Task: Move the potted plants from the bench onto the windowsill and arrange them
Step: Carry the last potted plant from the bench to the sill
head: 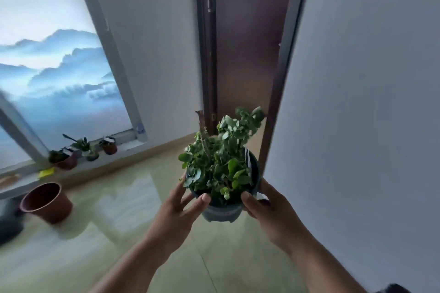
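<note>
I hold a leafy green plant in a dark grey pot (222,210) in mid-air above the floor. My left hand (177,211) presses on the pot's left side with its fingers spread. My right hand (269,209) grips the right side, thumb on the rim. Far to the left runs the low windowsill (128,147). On it stand three small plants: one in a dark red pot (65,159), one in a small pale pot (89,151) and one in a brown pot (109,146).
An empty reddish-brown pot (46,202) stands on the glossy tiled floor (123,233) at left. A yellow object (46,172) lies on the sill. A dark wooden door (247,54) is straight ahead, a grey wall (369,102) close on the right.
</note>
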`<state>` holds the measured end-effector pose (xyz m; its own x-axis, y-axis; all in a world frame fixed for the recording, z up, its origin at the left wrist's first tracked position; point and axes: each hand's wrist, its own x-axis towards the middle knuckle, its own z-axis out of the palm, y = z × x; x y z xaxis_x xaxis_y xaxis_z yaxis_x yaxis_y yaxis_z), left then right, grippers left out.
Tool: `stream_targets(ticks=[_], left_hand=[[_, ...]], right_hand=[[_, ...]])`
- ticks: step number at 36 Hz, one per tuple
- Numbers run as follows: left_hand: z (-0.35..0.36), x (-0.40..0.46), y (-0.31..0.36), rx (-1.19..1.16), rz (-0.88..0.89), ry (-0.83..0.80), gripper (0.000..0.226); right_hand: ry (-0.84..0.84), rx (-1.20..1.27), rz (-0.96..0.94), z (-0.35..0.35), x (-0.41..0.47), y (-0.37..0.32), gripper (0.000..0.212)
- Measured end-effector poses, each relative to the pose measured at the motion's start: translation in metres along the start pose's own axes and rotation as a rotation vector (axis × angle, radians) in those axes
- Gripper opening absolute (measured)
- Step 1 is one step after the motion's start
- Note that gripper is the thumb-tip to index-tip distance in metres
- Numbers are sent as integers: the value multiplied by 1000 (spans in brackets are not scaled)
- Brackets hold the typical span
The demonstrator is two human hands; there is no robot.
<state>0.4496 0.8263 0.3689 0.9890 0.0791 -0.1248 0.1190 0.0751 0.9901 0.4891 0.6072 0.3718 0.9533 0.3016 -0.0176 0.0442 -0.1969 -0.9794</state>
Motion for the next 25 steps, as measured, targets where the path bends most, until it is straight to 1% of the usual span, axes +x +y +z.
stream_targets(ticks=[4, 8, 11, 14, 17, 21, 25], left_hand=[[-75, 20, 2, -32, 24, 70, 72], [-158, 34, 2, -64, 44, 137, 65], [-214, 44, 2, -106, 50, 182, 65], [-253, 51, 2, -99, 57, 243, 69], [-285, 60, -1, -75, 72, 316, 70], [-326, 86, -6, -71, 46, 380, 77], [-350, 114, -10, -71, 33, 404, 71]], right_hand=[[-107, -7, -16, 66, 53, -16, 45], [-188, 12, -23, 141, 101, -32, 39], [-244, 24, -29, 192, 135, -40, 40], [-293, 62, -36, 228, 160, -51, 40], [-356, 70, -14, 260, 189, -57, 45], [-404, 56, 27, 298, 241, -50, 36], [-431, 54, 42, 317, 281, -39, 33]])
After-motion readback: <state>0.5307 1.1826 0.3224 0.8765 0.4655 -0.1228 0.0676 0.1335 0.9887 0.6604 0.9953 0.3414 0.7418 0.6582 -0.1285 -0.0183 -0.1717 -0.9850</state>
